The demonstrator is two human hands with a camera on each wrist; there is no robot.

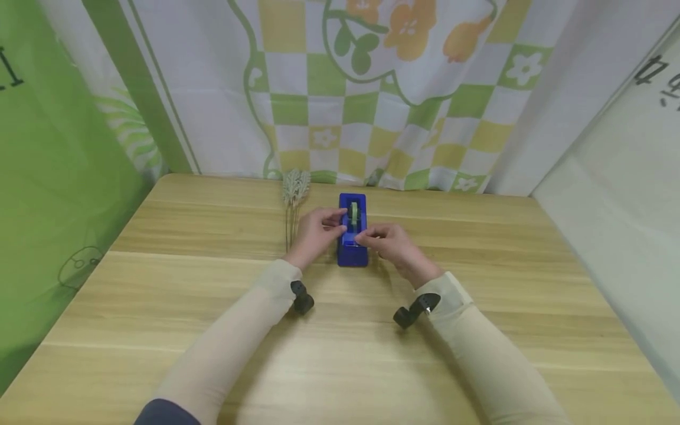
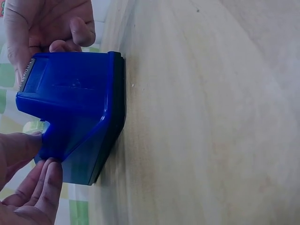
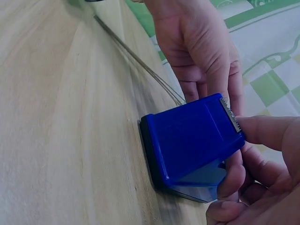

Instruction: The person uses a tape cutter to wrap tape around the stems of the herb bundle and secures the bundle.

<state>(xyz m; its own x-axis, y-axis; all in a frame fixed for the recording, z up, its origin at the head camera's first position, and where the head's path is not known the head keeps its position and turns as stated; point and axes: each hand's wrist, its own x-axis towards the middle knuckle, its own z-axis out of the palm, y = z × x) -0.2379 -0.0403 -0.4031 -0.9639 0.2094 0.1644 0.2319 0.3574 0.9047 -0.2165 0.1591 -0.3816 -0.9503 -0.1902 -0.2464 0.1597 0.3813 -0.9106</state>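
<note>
A blue tape dispenser [image 1: 353, 256] stands on the wooden table, its serrated blade [image 3: 230, 115] at the end nearest me. The tape roll [image 1: 354, 210] sits in its far half. My left hand [image 1: 319, 229] grips the dispenser's left side, thumb on the upper edge and fingers against the wall in the left wrist view. With thumb and forefinger, my right hand [image 1: 395, 245] pinches the tape right at the blade; the clear strip itself is mostly hidden by the fingertips. The dispenser's body [image 2: 79, 84] hides part of the right fingers in the left wrist view.
Dried grass stalks [image 1: 294, 192] lie just left of the dispenser, behind my left wrist. A checked curtain [image 1: 361, 118] hangs along the far edge of the table [image 1: 340, 354]. A thin dark wire loop [image 1: 79, 265] shows by the left table edge.
</note>
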